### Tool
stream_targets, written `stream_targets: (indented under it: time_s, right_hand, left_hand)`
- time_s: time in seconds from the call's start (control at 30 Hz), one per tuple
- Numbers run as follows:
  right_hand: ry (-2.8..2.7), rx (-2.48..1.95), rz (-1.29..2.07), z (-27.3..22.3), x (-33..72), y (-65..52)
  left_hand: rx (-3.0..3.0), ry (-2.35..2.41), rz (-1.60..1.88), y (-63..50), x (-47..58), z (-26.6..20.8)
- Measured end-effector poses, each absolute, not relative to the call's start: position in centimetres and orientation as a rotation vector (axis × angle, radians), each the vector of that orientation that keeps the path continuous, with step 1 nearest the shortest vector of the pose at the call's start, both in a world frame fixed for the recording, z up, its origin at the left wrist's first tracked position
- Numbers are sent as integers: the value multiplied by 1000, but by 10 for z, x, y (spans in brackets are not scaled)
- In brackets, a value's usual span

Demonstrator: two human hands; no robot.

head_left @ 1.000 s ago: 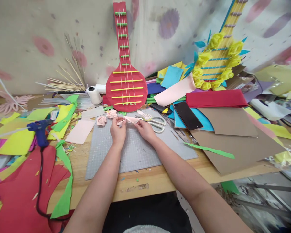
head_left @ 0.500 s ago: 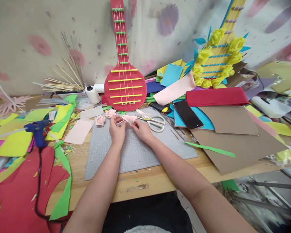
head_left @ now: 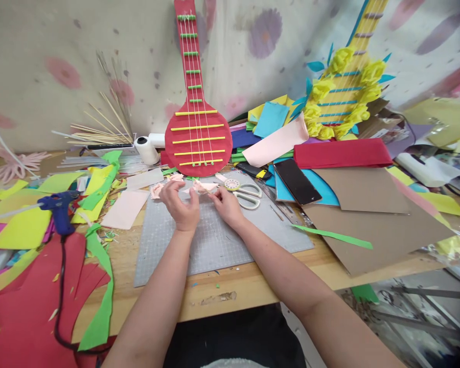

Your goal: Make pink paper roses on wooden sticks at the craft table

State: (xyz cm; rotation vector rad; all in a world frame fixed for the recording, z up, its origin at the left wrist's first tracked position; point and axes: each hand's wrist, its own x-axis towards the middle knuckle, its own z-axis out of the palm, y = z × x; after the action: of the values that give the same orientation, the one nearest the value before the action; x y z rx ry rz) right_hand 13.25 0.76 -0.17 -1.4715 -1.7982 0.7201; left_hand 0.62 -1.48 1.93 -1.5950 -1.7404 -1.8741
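Over the grey cutting mat (head_left: 222,250), my right hand (head_left: 227,207) pinches the end of a pale pink crepe paper piece (head_left: 206,187) between thumb and fingers. My left hand (head_left: 181,208) is open just left of that piece, its fingers spread and curved; whether a fingertip touches the paper I cannot tell. Behind my left fingers lie pink paper roses (head_left: 155,191), partly hidden. White-handled scissors (head_left: 248,196) rest on the mat to the right of my right hand, beside a small round dial-like item (head_left: 232,184).
A red paper lute (head_left: 198,140) stands behind the mat. Left are a blue glue gun (head_left: 61,209), its cord and paper scraps. Right are a black phone (head_left: 297,181), brown cardboard (head_left: 383,240) and a yellow lute with paper flowers (head_left: 339,97). A white thread spool (head_left: 146,150) stands at the back.
My left hand has let go of the pink paper, moved slightly left, and spread its fingers. My right hand stays in nearly the same place with the paper.
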Motion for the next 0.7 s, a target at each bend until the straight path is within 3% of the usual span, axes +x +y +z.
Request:
stream_targets:
  time_s: [0.13, 0.33, 0.7]
  right_hand:
    - [-1804, -1492, 705, -1, 133, 6]
    - [-1842, -1454, 685, 3, 137, 5]
    - [-1904, -1306, 789, 0, 149, 16]
  left_hand:
    - [-1907, -1745, -1863, -16, 14, 19]
    - [-1727, -2108, -2007, -7, 14, 6]
    - [-1663, -2102, -2231, -4, 8, 2]
